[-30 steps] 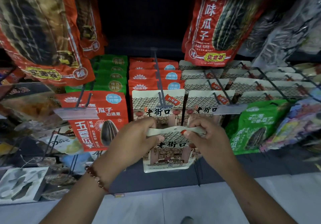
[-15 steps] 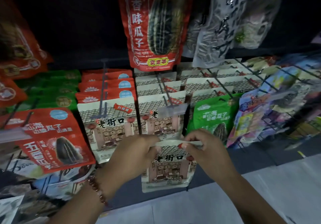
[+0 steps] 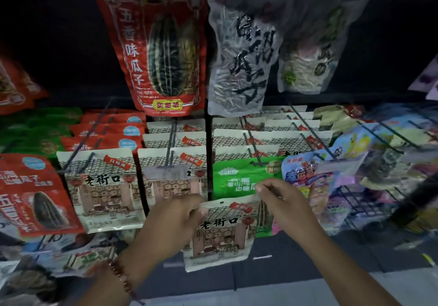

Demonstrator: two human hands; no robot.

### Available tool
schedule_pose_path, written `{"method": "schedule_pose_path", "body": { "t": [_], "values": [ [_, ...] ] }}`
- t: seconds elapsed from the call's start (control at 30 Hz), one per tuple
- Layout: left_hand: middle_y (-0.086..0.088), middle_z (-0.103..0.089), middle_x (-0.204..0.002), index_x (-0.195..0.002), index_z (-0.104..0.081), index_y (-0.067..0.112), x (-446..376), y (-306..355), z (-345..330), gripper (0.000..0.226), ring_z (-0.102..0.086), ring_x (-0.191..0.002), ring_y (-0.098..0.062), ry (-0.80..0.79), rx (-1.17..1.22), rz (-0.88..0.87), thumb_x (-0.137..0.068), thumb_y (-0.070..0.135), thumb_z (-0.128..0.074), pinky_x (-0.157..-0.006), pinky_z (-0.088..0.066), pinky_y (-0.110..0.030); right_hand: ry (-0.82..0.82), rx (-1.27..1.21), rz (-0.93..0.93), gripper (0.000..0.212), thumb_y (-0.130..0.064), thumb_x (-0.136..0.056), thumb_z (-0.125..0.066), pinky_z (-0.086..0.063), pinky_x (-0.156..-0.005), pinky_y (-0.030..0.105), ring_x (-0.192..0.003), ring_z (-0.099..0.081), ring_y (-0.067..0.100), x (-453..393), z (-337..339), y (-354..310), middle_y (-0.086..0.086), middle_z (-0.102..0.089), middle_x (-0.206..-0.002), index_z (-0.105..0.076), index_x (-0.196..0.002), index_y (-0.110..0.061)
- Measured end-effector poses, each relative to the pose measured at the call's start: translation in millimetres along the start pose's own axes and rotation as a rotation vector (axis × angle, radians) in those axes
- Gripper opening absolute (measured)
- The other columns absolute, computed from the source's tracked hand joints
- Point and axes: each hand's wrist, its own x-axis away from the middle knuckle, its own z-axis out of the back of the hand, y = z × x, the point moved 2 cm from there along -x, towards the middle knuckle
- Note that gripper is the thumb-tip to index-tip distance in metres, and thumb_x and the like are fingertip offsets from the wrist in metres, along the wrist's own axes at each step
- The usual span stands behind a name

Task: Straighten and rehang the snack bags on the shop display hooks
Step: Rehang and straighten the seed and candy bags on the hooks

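Note:
A cream snack bag (image 3: 221, 237) printed with an old shop front hangs between my hands, below the display rows. My left hand (image 3: 175, 220) grips its top left corner, and my right hand (image 3: 282, 201) pinches its top right corner. The bag's small hang hole shows near its top edge, off any hook. Matching cream bags (image 3: 173, 161) hang in rows on a metal hook (image 3: 169, 149) just above my left hand. A green bag (image 3: 234, 180) fronts the adjoining hook, right behind my right fingertips.
Large red (image 3: 161, 51) and clear (image 3: 241, 54) seed bags hang from the upper row. More cream bags (image 3: 99, 182) and red bags (image 3: 30, 191) fill the left, colourful packets (image 3: 315, 175) the right. Bare hook wires (image 3: 384, 135) jut out at right. Pale floor lies below.
The view has swung right and closer to the display. Both hands carried the cream bag rightward, from in front of the cream rows to below the green bag.

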Motion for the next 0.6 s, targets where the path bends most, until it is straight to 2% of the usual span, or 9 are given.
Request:
{"method": "schedule_pose_path", "body": {
  "t": [0.07, 0.13, 0.2, 0.27, 0.37, 0.47, 0.53, 0.57, 0.6],
  "values": [
    [0.005, -0.071, -0.084, -0.097, -0.067, 0.024, -1.1, 5.5, -2.4, 0.026, -0.062, -0.071, -0.008, 0.009, -0.003, 0.014, -0.097, 0.044, -0.051, -0.066, -0.05, -0.032, 0.054, -0.096, -0.078, 0.012, -0.032, -0.095, -0.06, -0.045, -0.087, 0.023, -0.101, -0.059, -0.002, -10.0, 10.0, 6.8, -0.021, -0.063, -0.102, -0.064, -0.106, -0.029],
    [0.007, -0.073, -0.087, -0.104, -0.069, 0.028, -1.5, 11.9, -4.1, 0.02, -0.064, -0.072, -0.008, 0.021, 0.0, 0.023, -0.097, 0.04, -0.055, -0.066, -0.051, -0.03, 0.067, -0.179, -0.14, 0.025, -0.029, -0.094, -0.062, -0.042, -0.1, 0.032, -0.119, -0.052, 0.005, -19.2, 14.9, 9.0, -0.015, -0.057, -0.123, -0.058, -0.119, -0.032],
    [0.012, -0.071, -0.08, -0.104, -0.07, 0.029, -2.7, 17.0, -5.7, 0.017, -0.061, -0.066, -0.002, 0.005, 0.0, 0.037, -0.097, 0.038, -0.057, -0.062, -0.049, -0.028, 0.067, -0.271, -0.159, 0.035, -0.025, -0.094, -0.063, -0.039, -0.104, 0.036, -0.126, -0.047, 0.008, -25.2, 15.0, 7.5, -0.014, -0.052, -0.131, -0.05, -0.125, -0.036],
    [0.016, -0.063, -0.067, -0.1, -0.07, 0.029, -5.6, 19.8, -6.7, 0.015, -0.057, -0.059, 0.0, 0.003, 0.008, 0.043, -0.097, 0.037, -0.058, -0.056, -0.046, -0.026, 0.074, -0.323, -0.152, 0.045, -0.022, -0.094, -0.063, -0.037, -0.103, 0.034, -0.132, -0.043, 0.01, -27.9, 11.9, 6.3, -0.014, -0.048, -0.137, -0.042, -0.13, -0.039],
    [0.012, -0.068, -0.074, -0.1, -0.068, 0.031, -12.0, 24.1, -6.9, 0.024, -0.06, -0.063, -0.001, 0.005, 0.015, 0.047, -0.096, 0.046, -0.05, -0.061, -0.052, -0.032, 0.095, -0.211, -0.107, 0.066, -0.025, -0.093, -0.063, -0.03, -0.112, 0.035, -0.14, -0.03, 0.011, -28.2, 8.0, 7.7, -0.013, -0.029, -0.154, -0.027, -0.148, -0.037],
    [0.012, -0.069, -0.074, -0.098, -0.067, 0.031, -17.7, 27.3, -5.8, 0.025, -0.062, -0.064, -0.001, 0.005, 0.029, 0.049, -0.098, 0.048, -0.048, -0.062, -0.053, -0.034, 0.091, -0.008, 0.004, 0.069, -0.023, -0.095, -0.06, -0.027, -0.107, 0.023, -0.139, -0.024, 0.003, -28.2, 6.8, 6.9, -0.014, -0.016, -0.159, -0.021, -0.152, -0.034],
    [0.011, -0.067, -0.071, -0.096, -0.066, 0.031, -20.2, 28.5, -4.8, 0.022, -0.062, -0.063, -0.001, -0.008, 0.042, 0.057, -0.097, 0.046, -0.05, -0.062, -0.053, -0.037, 0.065, 0.147, 0.07, 0.069, -0.021, -0.097, -0.057, -0.038, -0.094, 0.018, -0.125, -0.026, -0.008, -29.7, 6.8, 4.2, -0.018, 0.002, -0.161, -0.02, -0.153, -0.034],
    [0.01, -0.067, -0.07, -0.096, -0.066, 0.03, -20.6, 29.6, -4.1, 0.022, -0.063, -0.064, -0.003, -0.014, 0.044, 0.062, -0.097, 0.045, -0.05, -0.062, -0.053, -0.038, 0.06, 0.2, 0.097, 0.068, -0.021, -0.097, -0.056, -0.045, -0.089, 0.021, -0.123, -0.026, -0.008, -32.3, 7.9, 2.0, -0.021, 0.011, -0.16, -0.02, -0.153, -0.034],
    [0.009, -0.068, -0.071, -0.096, -0.067, 0.028, -21.1, 30.3, -3.8, 0.022, -0.063, -0.065, -0.004, -0.014, 0.041, 0.065, -0.097, 0.044, -0.051, -0.062, -0.053, -0.038, 0.059, 0.245, 0.133, 0.067, -0.02, -0.097, -0.055, -0.047, -0.093, 0.024, -0.131, -0.023, -0.006, -36.9, 9.3, 1.3, -0.022, 0.016, -0.158, -0.02, -0.153, -0.033]
  ]
}}
